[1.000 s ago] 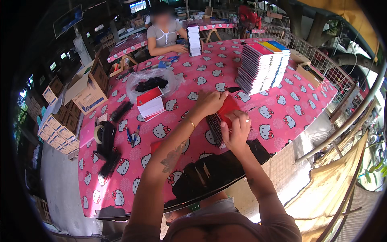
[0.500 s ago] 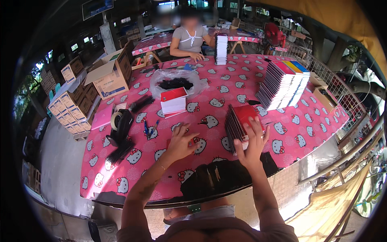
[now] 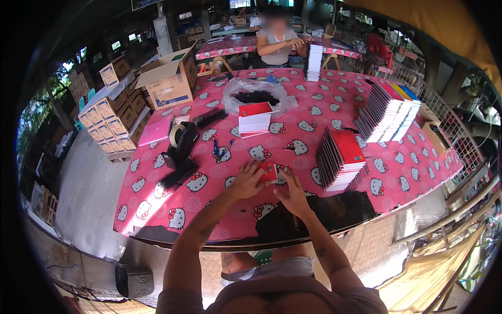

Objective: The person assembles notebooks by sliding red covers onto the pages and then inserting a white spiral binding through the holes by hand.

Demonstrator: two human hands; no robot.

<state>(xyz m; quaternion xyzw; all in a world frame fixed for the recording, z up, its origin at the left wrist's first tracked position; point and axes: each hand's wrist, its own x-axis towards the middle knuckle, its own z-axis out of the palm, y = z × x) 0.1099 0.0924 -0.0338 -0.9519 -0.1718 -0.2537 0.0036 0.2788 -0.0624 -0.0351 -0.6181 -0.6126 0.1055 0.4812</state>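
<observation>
A small red-covered booklet (image 3: pixel 270 173) lies on the table in front of me. My left hand (image 3: pixel 249 181) lies against its left side, fingers stretched out and partly covering it. My right hand (image 3: pixel 293 195) is just to the right of the booklet, open, its fingers apart and nothing in them. Farther right stands a pile of red notebooks (image 3: pixel 349 148) with black spiral bindings along the left side. Beyond the booklet sits a stack of red-covered pads (image 3: pixel 255 122) with white page edges and no spirals that I can make out.
Left are a tape dispenser (image 3: pixel 184 145), black spiral coils (image 3: pixel 179 175), a blue-handled tool (image 3: pixel 223 153) and a pink folder (image 3: pixel 156 131). A plastic bag (image 3: pixel 287 100) holds black coils. Taller notebook stacks (image 3: pixel 386 115) stand right; cartons (image 3: pixel 172 82) stand left. Across the table a person (image 3: pixel 275 44) handles another stack (image 3: pixel 313 63).
My right hand has left the spiral notebook pile and moved left to beside the small booklet. The view has shifted, and the person opposite has raised a hand to the stack there.
</observation>
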